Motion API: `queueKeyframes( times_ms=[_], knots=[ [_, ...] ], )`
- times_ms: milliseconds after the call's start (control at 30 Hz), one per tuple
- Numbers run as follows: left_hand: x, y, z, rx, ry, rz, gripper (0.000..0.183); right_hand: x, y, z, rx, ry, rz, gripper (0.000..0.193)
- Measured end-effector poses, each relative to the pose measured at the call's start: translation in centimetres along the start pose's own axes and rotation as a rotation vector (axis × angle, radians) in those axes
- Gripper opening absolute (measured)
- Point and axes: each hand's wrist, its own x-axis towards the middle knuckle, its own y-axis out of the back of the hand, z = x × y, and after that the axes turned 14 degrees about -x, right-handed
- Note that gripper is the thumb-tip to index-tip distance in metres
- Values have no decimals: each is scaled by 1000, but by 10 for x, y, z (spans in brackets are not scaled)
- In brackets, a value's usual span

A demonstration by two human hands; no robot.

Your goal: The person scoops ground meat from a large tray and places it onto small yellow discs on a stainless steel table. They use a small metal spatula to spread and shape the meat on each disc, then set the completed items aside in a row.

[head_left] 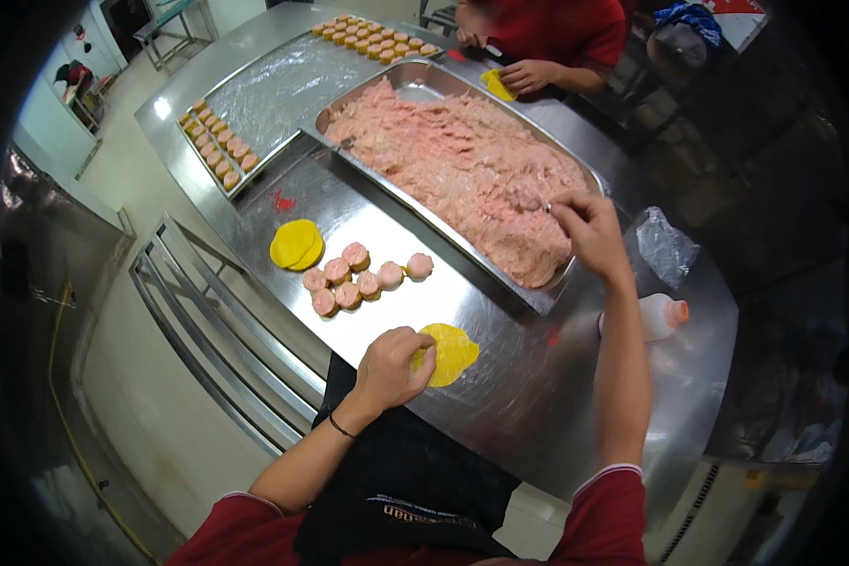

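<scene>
My left hand (393,368) is closed on the edge of a round yellow dumpling wrapper (456,355), which hangs over the near part of the steel table. Over the meat filling, my right hand (590,234) pinches the short end of a metal utensil; its tip carries a lump of pink meat (526,198), so its exact shape is hidden. The ground pink filling (453,151) fills most of a long, deep steel tray (415,214). Left of the tray lie several filled dumplings (347,295) in loose rows, beside a stack of yellow wrappers (297,244).
Flat trays of filled dumplings (219,141) (373,40) stand farther off. A white bottle with an orange cap (658,317) lies right of my forearm, near a crumpled clear plastic sheet (668,247). Across the table a co-worker's hand (528,77) holds another yellow wrapper (498,85).
</scene>
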Motion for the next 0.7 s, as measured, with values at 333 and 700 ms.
queueKeyframes(
  times_ms=[333, 700],
  knots=[
    [-7, -1, -5, 27, 19, 6, 15, -82, -10, -21, 319, -193, 221, 14],
    [10, 4, 23, -283, 312, -111, 21, -100, 17, -63, 513, 4, 309, 13]
  ],
)
